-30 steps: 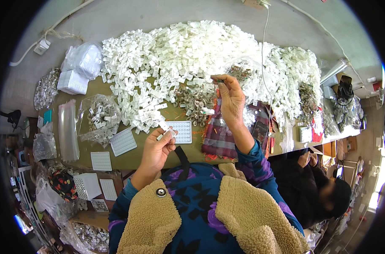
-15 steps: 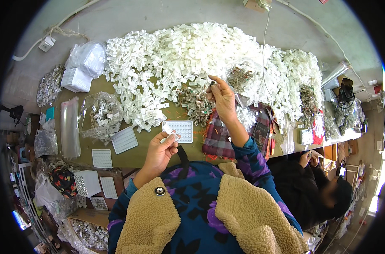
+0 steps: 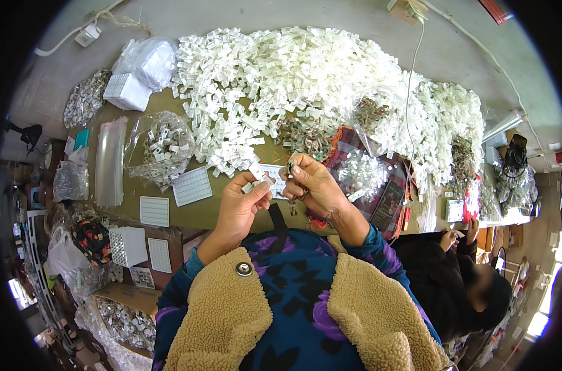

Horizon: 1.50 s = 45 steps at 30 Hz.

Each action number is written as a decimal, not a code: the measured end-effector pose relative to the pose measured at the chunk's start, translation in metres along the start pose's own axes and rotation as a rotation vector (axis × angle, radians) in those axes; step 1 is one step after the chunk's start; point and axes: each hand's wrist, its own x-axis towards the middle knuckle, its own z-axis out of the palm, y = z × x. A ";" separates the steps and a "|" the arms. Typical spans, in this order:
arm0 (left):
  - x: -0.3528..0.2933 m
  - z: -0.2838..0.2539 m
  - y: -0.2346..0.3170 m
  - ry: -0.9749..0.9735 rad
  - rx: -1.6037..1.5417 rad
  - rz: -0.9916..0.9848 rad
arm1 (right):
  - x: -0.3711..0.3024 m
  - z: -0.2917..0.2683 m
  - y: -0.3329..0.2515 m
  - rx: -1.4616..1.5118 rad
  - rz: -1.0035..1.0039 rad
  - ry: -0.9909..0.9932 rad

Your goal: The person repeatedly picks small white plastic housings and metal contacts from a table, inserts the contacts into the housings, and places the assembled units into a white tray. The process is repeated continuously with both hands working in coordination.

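Observation:
My left hand pinches a small white plastic piece between thumb and fingers, held upright over the table's near edge. Close beside it, my right hand has its fingers curled round a small dark and green part, too small to name. The two hands are nearly touching. Partly hidden behind them lies a white gridded tray. Beyond, a large heap of similar white pieces covers the table, with a smaller pile of brown and green parts at its near edge.
To the left are a gridded tray, another tray, a bag of parts and clear plastic sleeves. A plaid cloth lies at right. A cable hangs over the heap. A co-worker sits at the right.
My right hand has come back from the brown and green pile, down and left, to beside my left hand. My left hand still holds the white piece. The whole view has shifted slightly.

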 end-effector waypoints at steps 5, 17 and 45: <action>-0.003 -0.003 0.001 -0.002 0.024 0.020 | -0.009 0.012 0.005 -0.085 0.102 0.104; -0.017 -0.005 0.002 -0.065 -0.064 -0.003 | -0.023 0.048 0.003 -0.554 0.027 0.194; -0.028 -0.009 -0.007 -0.018 -0.148 -0.016 | -0.029 0.057 0.021 -1.541 -0.693 0.023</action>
